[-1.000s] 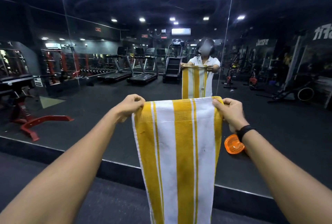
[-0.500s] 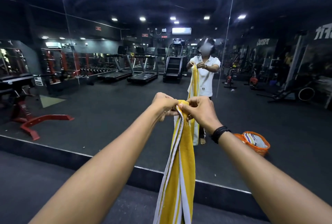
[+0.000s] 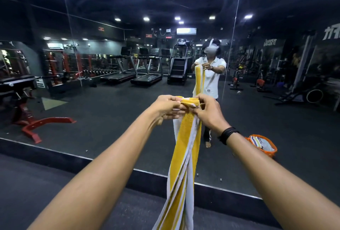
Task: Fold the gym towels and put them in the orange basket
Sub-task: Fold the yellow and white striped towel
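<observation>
The left hand (image 3: 166, 107) is closed on the top edge of the yellow-and-white striped towel (image 3: 184, 148), fingers curled around the bunched cloth, and the right hand (image 3: 207, 112) pinches the same edge just beside it, at the left hand's three o'clock. Both arms reach straight out in front of the person, and the two hands all but touch, with the folded top of the towel caught between them. From that grip the towel hangs down toward six o'clock as a narrow doubled strip, its layers slightly twisted and its lower end running out of the bottom of the view. A dark band (image 3: 228, 134) circles the right wrist. Ahead stands a mirror wall (image 3: 110, 119) that reflects the person holding the towel, along with treadmills (image 3: 132, 75) and a red bench frame (image 3: 36, 124) toward nine o'clock. The orange basket (image 3: 265, 146) shows in the mirror at about four o'clock of the right hand, well apart from the towel, standing on the dark floor (image 3: 46, 183) with striped cloth already lying inside it.
</observation>
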